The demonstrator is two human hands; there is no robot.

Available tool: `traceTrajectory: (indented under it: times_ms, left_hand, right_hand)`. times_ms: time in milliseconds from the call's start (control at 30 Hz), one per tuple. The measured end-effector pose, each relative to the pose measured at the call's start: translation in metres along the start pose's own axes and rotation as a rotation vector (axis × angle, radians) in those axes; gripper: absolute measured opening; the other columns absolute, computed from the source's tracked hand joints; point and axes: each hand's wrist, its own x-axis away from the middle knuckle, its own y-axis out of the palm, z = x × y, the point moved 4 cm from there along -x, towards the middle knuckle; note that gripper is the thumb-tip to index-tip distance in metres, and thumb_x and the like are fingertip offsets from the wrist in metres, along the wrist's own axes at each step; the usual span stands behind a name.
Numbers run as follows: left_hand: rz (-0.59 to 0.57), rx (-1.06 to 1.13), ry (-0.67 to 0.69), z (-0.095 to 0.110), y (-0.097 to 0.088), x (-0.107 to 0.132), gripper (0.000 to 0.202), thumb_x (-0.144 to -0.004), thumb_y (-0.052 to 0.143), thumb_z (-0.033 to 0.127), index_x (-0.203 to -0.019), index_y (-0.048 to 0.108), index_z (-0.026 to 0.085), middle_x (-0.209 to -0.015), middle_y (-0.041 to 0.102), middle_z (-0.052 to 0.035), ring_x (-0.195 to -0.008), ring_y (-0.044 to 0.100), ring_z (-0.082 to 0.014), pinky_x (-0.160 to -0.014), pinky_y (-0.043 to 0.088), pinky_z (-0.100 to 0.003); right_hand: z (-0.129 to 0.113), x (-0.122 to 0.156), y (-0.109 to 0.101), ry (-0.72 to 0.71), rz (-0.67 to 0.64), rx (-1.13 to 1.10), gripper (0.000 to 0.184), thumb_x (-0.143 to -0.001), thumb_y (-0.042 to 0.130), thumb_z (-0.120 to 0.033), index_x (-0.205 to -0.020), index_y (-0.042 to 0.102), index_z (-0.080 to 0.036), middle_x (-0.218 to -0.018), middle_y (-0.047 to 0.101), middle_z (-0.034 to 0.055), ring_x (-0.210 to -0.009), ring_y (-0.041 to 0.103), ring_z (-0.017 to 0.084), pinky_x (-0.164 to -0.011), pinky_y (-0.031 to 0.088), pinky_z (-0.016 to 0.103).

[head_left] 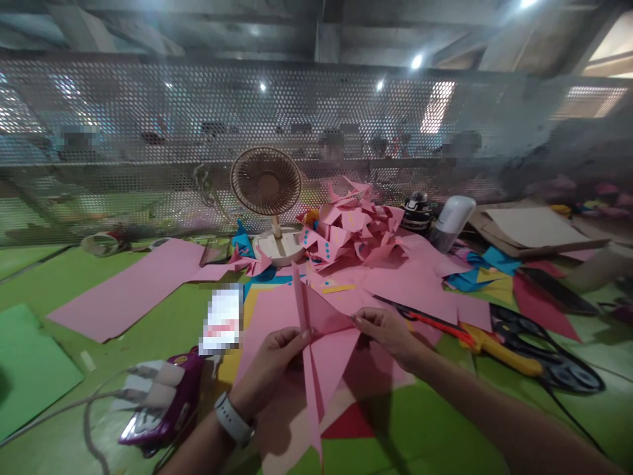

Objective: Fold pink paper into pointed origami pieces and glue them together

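Note:
Both my hands pinch a folded pink paper piece (321, 343) with long pointed flaps, held just above the green table. My left hand (270, 369), with a white watch on the wrist, grips its left edge with closed fingers. My right hand (388, 330) pinches the right side at the central fold. More pink sheets (128, 290) lie flat beneath and to the left. A heap of folded pink paper shapes (353, 231) with blue dots sits behind.
A small beige desk fan (267, 188) stands mid-table before a perforated metal screen (148, 132). Black scissors (544, 349) and a yellow-handled cutter (489, 343) lie right. A purple power strip (165, 402) with white plugs sits left. Cardboard (534, 231) lies far right.

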Motion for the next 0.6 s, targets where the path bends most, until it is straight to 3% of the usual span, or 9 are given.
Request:
traceTrajectory:
  times_ms: [267,400,500,600]
  left_hand:
    - [0.060,0.024,0.019,0.005,-0.002,0.001,0.037,-0.062,0.073,0.045,-0.077,0.068,0.012,-0.066,0.066,-0.0057,-0.060,0.061,-0.0162,-0.053,0.044,-0.024]
    - [0.259,0.115,0.139,0.017,-0.015,0.003,0.033,-0.061,0.074,0.042,-0.077,0.068,0.014,-0.068,0.067,-0.0040,-0.060,0.061,-0.0153,-0.053,0.047,-0.023]
    - [0.454,0.178,0.311,0.027,-0.029,0.008,0.031,-0.057,0.077,0.034,-0.081,0.069,0.016,-0.084,0.069,-0.0040,-0.078,0.064,-0.0156,-0.065,0.050,-0.020]
    - [0.518,0.231,0.365,0.028,-0.036,0.007,0.033,-0.054,0.080,0.028,-0.083,0.069,0.018,-0.089,0.069,-0.0030,-0.084,0.064,-0.0150,-0.070,0.050,-0.018]
  right_hand:
    - [-0.017,-0.003,0.004,-0.065,-0.053,0.211,0.040,-0.080,0.053,-0.052,-0.067,0.057,-0.015,-0.054,0.061,-0.0003,-0.050,0.053,0.010,-0.051,0.036,0.021]
    - [-0.029,-0.005,-0.003,-0.081,-0.039,0.173,0.042,-0.082,0.050,-0.053,-0.076,0.062,-0.013,-0.067,0.065,0.0034,-0.053,0.056,0.010,-0.052,0.040,0.022]
    - [-0.039,-0.006,-0.017,-0.105,0.060,0.116,0.037,-0.081,0.054,-0.049,-0.085,0.063,-0.013,-0.076,0.067,0.0049,-0.053,0.058,0.009,-0.052,0.040,0.022]
    - [-0.047,-0.005,-0.029,-0.124,0.129,0.146,0.034,-0.079,0.058,-0.047,-0.084,0.063,-0.014,-0.075,0.067,0.0044,-0.053,0.057,0.009,-0.052,0.040,0.022]
